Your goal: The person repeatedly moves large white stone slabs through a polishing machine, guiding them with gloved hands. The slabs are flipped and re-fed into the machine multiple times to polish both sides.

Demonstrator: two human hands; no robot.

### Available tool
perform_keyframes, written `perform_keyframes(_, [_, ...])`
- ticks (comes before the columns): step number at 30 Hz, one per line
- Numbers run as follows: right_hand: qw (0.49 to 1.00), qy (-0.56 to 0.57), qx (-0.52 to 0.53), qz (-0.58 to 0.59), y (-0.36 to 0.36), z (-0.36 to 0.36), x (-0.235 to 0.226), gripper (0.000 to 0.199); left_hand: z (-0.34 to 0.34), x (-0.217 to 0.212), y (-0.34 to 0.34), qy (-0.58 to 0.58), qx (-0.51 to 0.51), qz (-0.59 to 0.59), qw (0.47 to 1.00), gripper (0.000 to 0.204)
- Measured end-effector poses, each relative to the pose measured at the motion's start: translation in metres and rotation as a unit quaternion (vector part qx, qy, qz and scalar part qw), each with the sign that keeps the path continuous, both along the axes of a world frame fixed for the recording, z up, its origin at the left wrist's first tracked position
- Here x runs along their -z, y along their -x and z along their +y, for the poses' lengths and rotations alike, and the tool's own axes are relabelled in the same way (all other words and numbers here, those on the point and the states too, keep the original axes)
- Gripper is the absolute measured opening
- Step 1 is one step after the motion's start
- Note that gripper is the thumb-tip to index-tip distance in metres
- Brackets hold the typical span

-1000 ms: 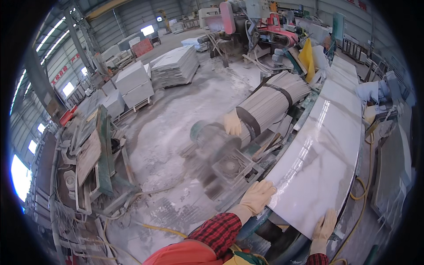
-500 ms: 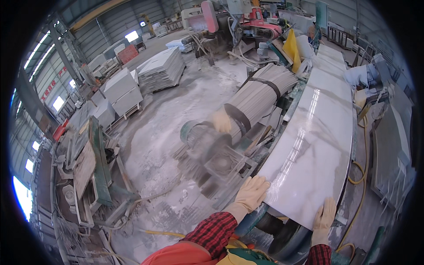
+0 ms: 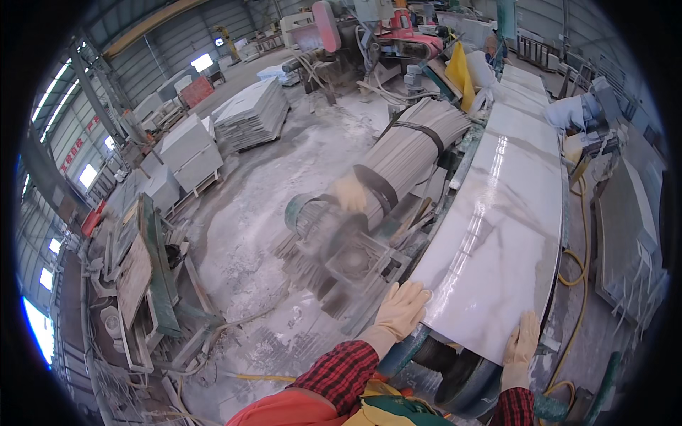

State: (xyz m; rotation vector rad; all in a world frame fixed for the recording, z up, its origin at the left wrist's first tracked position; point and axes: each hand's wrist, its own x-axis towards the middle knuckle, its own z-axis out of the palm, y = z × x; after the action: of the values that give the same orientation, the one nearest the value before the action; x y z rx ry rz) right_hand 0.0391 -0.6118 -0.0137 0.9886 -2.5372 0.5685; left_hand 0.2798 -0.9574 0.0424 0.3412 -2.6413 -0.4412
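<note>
A long, glossy white stone slab (image 3: 490, 241) with grey-brown veins stretches away from me on a machine bed. My left hand (image 3: 401, 312), in a cream rubber glove, rests at its near left corner, fingers stretched out. At the near right corner my right hand (image 3: 522, 344), gloved alike, lies along the edge with fingers extended. Both hands touch the slab and grasp nothing. Below its near end is a dark roller (image 3: 447, 369), partly hidden by the slab.
Left of the slab stand a dusty motor (image 3: 320, 216) and a strapped bundle of stone strips (image 3: 419, 145). A yellow hose (image 3: 584, 234) runs along the right side, by leaning slabs (image 3: 629, 234). Stacked slabs (image 3: 249, 117) and a green frame (image 3: 162, 277) stand farther left.
The whole view has shifted slightly left and up. Both hands stay on the slab's near corners with much the same pose.
</note>
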Motion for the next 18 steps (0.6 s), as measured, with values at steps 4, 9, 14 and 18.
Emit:
perform_keyframes(4, [1.0,0.002,0.0,0.001,-0.004,0.0,-0.003,0.045,0.0,-0.003,-0.001,0.0,0.009,0.009,1.0,0.043])
perform_keyframes(9, [1.0,0.011,-0.01,-0.01,-0.01,-0.003,-0.013,0.043,-0.001,-0.007,-0.003,-0.002,0.021,0.035,0.999,0.042])
perform_keyframes(14, [0.999,0.006,-0.011,-0.045,-0.014,-0.007,-0.021,0.042,-0.002,-0.004,-0.006,0.002,0.026,0.049,0.998,0.042])
perform_keyframes(18, [1.0,0.023,-0.011,-0.009,-0.013,0.001,-0.008,0.043,-0.001,-0.011,-0.006,-0.005,0.034,0.045,0.998,0.042])
